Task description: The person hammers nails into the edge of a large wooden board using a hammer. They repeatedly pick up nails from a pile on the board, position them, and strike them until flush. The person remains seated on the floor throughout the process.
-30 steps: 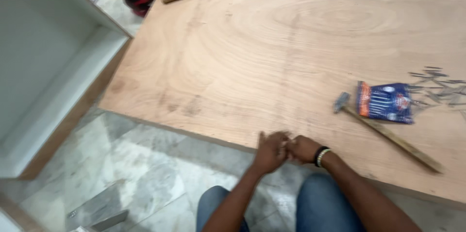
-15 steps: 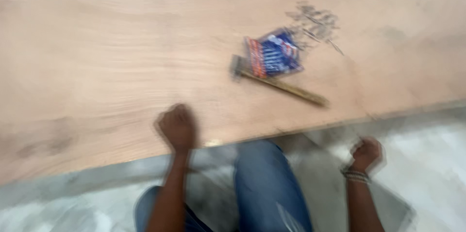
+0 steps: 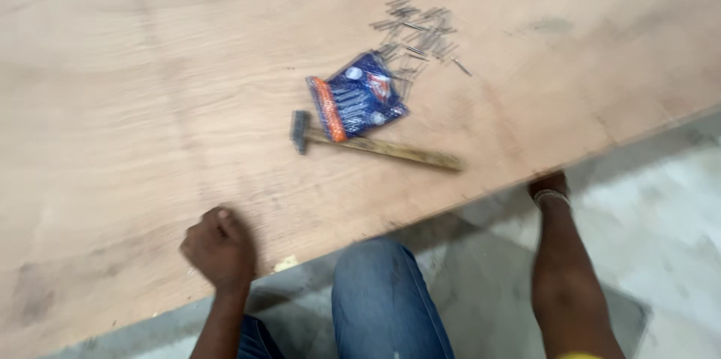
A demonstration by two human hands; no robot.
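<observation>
Left hand (image 3: 218,248) fisted on the plywood (image 3: 150,104) — right hand (image 3: 548,182) grips its edge; stiff, likely heavy, best held at the rim.

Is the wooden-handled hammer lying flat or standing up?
Lying flat: the wooden-handled hammer rests along the plywood sheet, its handle partly under the blue and orange packet.

The right hand (image 3: 548,182) is tucked under the edge of the plywood sheet (image 3: 150,88), so its fingers are hidden and its grip cannot be told. The left hand (image 3: 218,248), on that sheet near its edge, is blurred. Nails (image 3: 417,25) beyond the blue packet (image 3: 357,96) smear together, uncountable. The sheet runs past the picture's edges.
</observation>
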